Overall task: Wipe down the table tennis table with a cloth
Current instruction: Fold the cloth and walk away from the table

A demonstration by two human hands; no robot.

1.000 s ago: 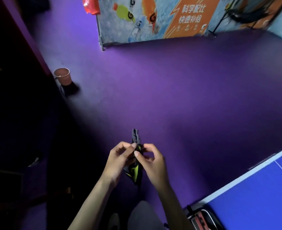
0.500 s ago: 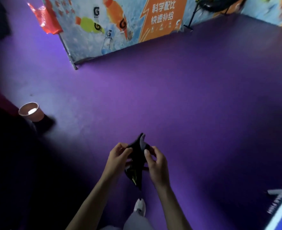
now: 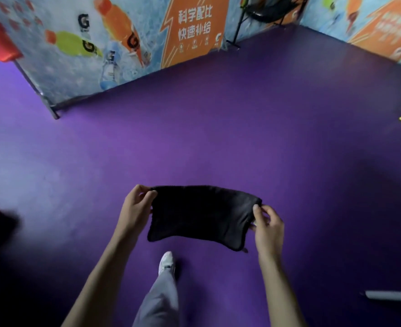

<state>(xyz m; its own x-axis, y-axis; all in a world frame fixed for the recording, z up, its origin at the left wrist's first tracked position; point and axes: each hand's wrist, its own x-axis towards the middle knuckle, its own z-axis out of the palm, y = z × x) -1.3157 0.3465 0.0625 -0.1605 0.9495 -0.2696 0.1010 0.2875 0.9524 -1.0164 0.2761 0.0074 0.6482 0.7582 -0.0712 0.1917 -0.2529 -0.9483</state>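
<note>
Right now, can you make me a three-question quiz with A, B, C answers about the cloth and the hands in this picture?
1. Where is the cloth?
A. Lying on the floor
B. Held up between the two hands
C. Draped over the banner

2. What colour is the floor?
A. Green
B. Grey
C. Purple

3. How is the cloth now?
A. Spread out flat
B. Rolled into a ball
C. Tied in a knot

Answers:
1 B: the left hand and right hand each pinch one end, above the floor.
2 C: the floor is purple all round the white shoe.
3 A: the black cloth is stretched wide between both hands.
</note>
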